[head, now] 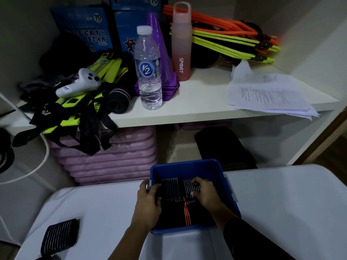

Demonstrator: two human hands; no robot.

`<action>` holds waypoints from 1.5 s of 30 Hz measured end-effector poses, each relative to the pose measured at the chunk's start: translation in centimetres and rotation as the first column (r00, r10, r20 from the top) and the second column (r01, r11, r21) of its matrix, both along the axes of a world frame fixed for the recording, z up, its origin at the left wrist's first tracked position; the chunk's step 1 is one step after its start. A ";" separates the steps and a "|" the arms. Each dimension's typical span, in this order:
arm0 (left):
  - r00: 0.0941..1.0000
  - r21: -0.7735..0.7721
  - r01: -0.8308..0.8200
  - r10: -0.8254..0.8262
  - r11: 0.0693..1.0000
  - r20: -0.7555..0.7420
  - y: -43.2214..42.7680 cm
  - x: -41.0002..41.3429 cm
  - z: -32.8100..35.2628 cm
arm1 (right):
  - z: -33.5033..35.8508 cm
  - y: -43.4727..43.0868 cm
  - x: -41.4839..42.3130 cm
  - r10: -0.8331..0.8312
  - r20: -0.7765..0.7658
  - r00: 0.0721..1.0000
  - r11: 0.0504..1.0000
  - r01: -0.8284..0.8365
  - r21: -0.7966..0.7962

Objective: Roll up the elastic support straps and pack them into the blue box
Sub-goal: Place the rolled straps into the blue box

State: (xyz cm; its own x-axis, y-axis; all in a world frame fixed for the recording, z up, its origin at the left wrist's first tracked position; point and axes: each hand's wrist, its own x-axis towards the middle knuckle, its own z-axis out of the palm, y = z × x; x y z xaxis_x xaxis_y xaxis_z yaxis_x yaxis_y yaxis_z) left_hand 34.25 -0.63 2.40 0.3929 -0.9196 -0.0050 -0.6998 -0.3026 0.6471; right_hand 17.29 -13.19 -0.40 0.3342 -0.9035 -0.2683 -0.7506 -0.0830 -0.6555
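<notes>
L hand [148,202] clasped the blue box [187,162] by its left wall, R hand [205,193] gripped the striped strap roll [171,187] inside it; best bet was wedging it tight vs. the orange-striped strap [186,215] before letting go, lest it unroll.

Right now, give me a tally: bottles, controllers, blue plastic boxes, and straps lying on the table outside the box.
Bottles: 2, the clear water bottle and the pink bottle
Controllers: 1, the white controller
Blue plastic boxes: 1, the blue box
Straps on the table outside the box: 1, the striped strap (a dark scrap at the edge is unclear)
Total: 5
</notes>
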 end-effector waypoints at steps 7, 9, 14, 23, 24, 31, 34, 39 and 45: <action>1.000 -0.013 0.004 -0.005 1.000 -0.016 -0.2 0.1 -0.2 | 0.4 0.1 -0.1 -0.018 0.051 0.999 1.000 0.017 0.015; 1.000 -0.006 0.009 -0.009 1.000 -0.013 -0.2 0.2 -0.2 | 0.5 0.2 -0.2 -0.024 0.057 0.998 1.000 0.023 0.014; 0.999 -0.007 0.010 -0.009 1.000 0.034 0.1 0.4 0.2 | 1.3 0.5 -0.7 -0.003 0.043 0.999 0.999 0.005 -0.046; 0.997 -0.195 -0.065 0.056 0.979 -0.049 4.3 0.9 2.4 | 5.7 5.6 -0.7 0.121 0.082 0.989 0.920 -0.081 -0.385; 0.993 -0.229 -0.097 0.080 0.969 -0.082 5.1 1.1 2.6 | 6.4 6.7 -0.2 0.137 0.131 0.982 0.900 -0.068 -0.431; 0.928 -0.200 -0.368 0.345 0.908 -0.141 15.5 7.6 1.1 | 5.4 18.6 9.8 0.390 0.374 0.841 0.902 -0.267 -0.340; 0.888 -0.144 -0.459 0.449 0.876 -0.101 19.5 10.9 0.5 | 3.1 22.5 14.1 0.418 0.363 0.833 0.907 -0.364 -0.211; 0.807 -0.081 -0.590 0.584 0.803 -0.085 24.5 14.7 0.0 | -0.1 26.3 19.3 0.441 0.250 0.862 0.895 -0.444 -0.050; 0.673 -0.079 -0.740 0.731 0.668 -0.115 28.5 17.9 -2.8 | -3.1 29.4 23.4 0.522 0.223 0.824 0.833 -0.548 0.075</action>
